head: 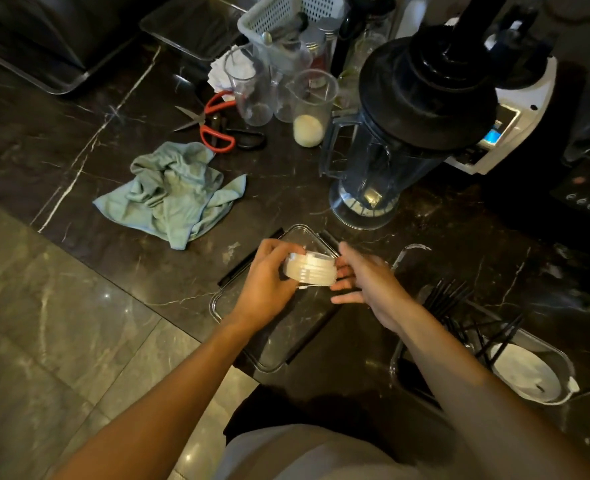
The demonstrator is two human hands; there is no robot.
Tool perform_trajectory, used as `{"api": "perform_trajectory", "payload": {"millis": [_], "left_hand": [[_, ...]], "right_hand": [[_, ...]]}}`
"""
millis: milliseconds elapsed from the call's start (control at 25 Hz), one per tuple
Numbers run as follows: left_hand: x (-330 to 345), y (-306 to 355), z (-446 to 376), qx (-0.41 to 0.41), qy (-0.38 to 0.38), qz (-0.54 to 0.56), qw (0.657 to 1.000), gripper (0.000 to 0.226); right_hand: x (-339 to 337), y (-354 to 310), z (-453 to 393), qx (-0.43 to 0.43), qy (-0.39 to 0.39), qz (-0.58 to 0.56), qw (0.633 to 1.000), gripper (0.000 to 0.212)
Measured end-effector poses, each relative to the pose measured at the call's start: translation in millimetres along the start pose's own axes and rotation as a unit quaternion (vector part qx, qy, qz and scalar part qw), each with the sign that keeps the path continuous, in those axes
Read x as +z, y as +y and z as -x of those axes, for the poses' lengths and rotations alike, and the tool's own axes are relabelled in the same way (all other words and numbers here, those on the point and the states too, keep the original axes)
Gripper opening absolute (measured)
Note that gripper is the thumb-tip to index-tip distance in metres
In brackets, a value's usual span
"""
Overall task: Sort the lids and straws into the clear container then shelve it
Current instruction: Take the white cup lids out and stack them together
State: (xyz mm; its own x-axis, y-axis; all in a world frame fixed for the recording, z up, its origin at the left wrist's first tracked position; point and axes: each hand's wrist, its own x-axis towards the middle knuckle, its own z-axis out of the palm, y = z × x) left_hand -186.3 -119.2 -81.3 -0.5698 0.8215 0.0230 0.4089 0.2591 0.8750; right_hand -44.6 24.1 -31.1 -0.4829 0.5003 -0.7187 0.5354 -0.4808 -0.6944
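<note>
My left hand (269, 271) grasps a stack of translucent lids (310, 269), held on its side; my right hand (366, 282), fingers spread and released, touches the stack's far end. Directly beneath both hands lies the clear container (272, 344) on the dark marble bench (169, 275). Just right of my right hand, black straws (459, 313) stand in a second tub (563, 362). Beyond my left hand lies a green cloth (172, 192); farther off, red-handled scissors (214, 123) and a blender jug (390, 147).
</note>
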Motion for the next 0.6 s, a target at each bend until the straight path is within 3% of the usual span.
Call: {"api": "perform_trajectory", "payload": {"millis": [160,360,600], "left_hand": [[-5,-14,-4,0.025,-0.028,0.013,0.999,0.05],[-8,-26,-3,0.007,-0.064,0.047,0.997,0.051],[1,-29,-1,-0.017,-0.044,0.024,0.999,0.049]], "right_hand": [[10,-4,-16,-0.049,0.033,0.041,0.997,0.026],[11,3,-32,-0.06,0.051,0.111,0.991,0.035],[15,13,-37,-0.098,0.1,0.235,0.962,0.032]]}}
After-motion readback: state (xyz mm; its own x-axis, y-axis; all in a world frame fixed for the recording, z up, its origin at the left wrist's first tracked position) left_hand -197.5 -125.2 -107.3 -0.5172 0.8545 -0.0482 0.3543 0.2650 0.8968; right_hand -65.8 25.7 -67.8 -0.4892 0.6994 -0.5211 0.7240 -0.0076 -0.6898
